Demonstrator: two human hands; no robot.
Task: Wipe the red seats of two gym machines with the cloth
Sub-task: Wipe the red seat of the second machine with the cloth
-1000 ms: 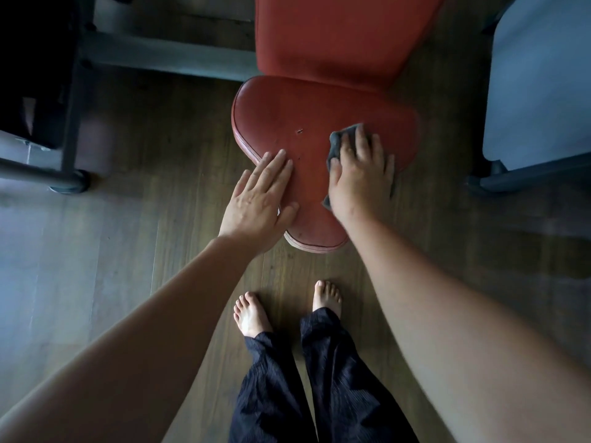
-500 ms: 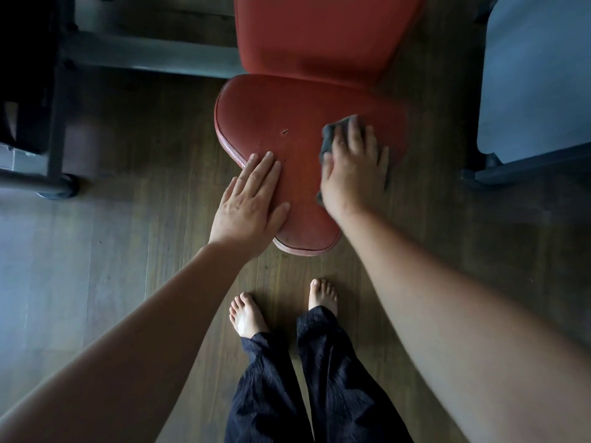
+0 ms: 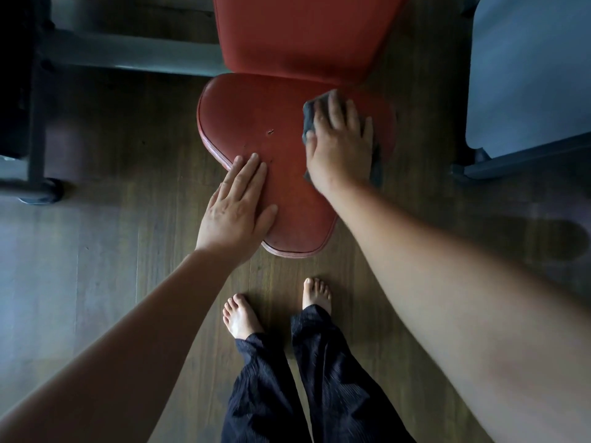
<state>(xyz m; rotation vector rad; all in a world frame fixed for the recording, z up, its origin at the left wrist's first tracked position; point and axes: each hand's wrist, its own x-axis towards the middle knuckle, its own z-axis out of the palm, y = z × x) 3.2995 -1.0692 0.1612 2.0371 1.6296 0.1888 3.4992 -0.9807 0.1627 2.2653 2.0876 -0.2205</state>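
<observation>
A red padded seat (image 3: 256,116) narrows toward me in the middle of the view, with its red backrest (image 3: 300,33) rising behind it. My right hand (image 3: 340,145) presses a dark grey cloth (image 3: 309,115) flat on the seat's right half; most of the cloth is hidden under the palm. My left hand (image 3: 238,209) lies flat on the seat's near left edge, fingers together, holding nothing. A small nick shows in the seat's surface near its middle.
Grey machine frame bars (image 3: 128,55) run at the left and back. A pale grey panel (image 3: 527,75) on a dark base stands at the right. The floor is dark wood (image 3: 112,251). My bare feet (image 3: 243,314) stand just before the seat's tip.
My right hand has slid the cloth away from me, toward the backrest and right side of the seat. The left hand stays on the near left edge.
</observation>
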